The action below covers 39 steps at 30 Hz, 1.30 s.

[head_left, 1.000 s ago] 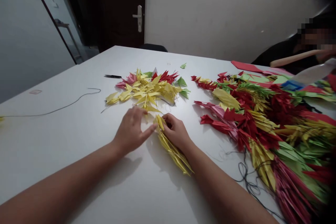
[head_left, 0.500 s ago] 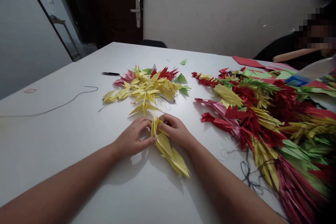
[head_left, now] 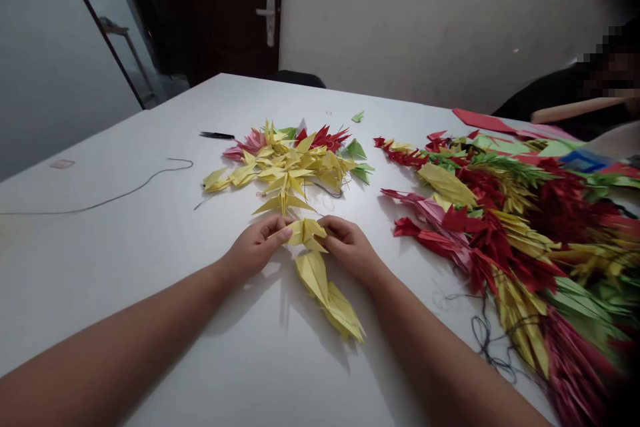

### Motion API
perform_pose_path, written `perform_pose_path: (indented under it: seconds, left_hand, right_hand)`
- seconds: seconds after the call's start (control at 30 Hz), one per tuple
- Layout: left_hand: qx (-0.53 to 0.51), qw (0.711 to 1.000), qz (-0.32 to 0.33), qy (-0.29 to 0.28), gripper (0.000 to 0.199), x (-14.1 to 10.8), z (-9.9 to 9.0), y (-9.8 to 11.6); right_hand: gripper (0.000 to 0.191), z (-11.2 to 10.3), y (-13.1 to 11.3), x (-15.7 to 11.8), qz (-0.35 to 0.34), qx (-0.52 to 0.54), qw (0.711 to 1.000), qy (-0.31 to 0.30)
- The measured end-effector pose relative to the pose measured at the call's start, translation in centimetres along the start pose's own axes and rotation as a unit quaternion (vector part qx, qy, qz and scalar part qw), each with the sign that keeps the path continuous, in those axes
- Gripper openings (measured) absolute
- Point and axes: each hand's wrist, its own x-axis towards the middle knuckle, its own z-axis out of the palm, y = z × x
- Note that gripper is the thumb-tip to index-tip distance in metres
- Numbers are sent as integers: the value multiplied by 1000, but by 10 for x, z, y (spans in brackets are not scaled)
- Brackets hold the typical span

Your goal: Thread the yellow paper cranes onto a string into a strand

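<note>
Between my two hands a yellow origami crane is spread, one wing toward each side. My left hand pinches its left wing, with the thumb on top. On the other side, the fingers of my right hand are closed on the right wing. Below the crane, more folded yellow cranes lie in a row slanting toward me. Just beyond my hands sits a pile of yellow cranes, with red, pink and green ones at its back.
A large heap of strung cranes covers the right side, with loose black thread near it. A black pen-like tool and a long dark thread lie on the white table. A person's arm and a bottle are at far right.
The crane between my hands stood folded upright and now has its wings pulled out sideways. My hands have moved slightly apart. The view has shifted a little to the left.
</note>
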Motion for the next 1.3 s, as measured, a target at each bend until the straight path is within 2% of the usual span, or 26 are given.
perform_pose_path:
  seconds: [0.1, 0.3, 0.43, 0.57, 0.9, 1.3]
  left_hand:
    - [-22, 999, -23, 7, 34, 0, -2, 1]
    - [-75, 996, -39, 3, 32, 1, -6, -5]
    - [-116, 992, -58, 8, 31, 2, -6, -6]
    - [-115, 992, -51, 1, 31, 3, -6, -5]
    - [-141, 985, -94, 19, 33, 5, -7, -7]
    - [-186, 977, -106, 13, 33, 7, -7, -4]
  right_hand:
    - [21, -2, -5, 0, 33, 0, 999, 11]
    - [31, -7, -6, -1, 70, 12, 997, -14]
    - [37, -8, -4, -1, 82, 20, 996, -30]
    - [41, -8, -3, 0, 83, 3, 996, -29]
    - [38, -6, -3, 1, 82, -26, 996, -18]
    - [33, -3, -3, 1, 89, -37, 995, 5]
